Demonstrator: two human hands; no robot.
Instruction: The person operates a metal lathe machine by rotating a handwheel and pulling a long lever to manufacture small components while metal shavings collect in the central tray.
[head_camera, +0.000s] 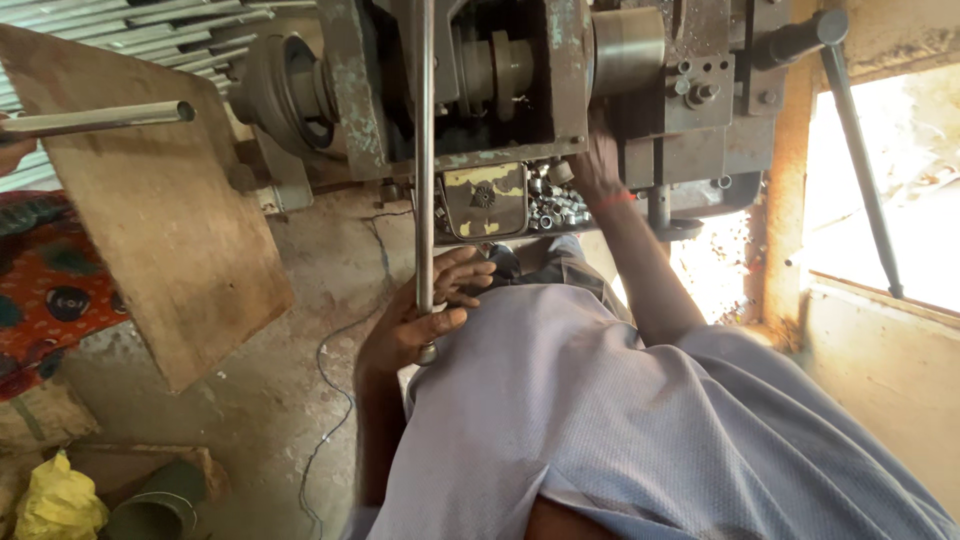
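My left hand is closed around the lower end of a long thin metal lever rod that runs up into an old grey-green machine. My right hand reaches up to the machine's underside, just right of a pile of small shiny metal parts lying on a ledge. Its fingers are in shadow against the machine, so what they hold is unclear. My pale blue shirt fills the lower middle of the view.
A wooden board leans at the left, with a metal pipe across it and another person's hand at its end. A black lever hangs at the right by a bright opening. A cable, yellow bag and green cylinder lie on the floor.
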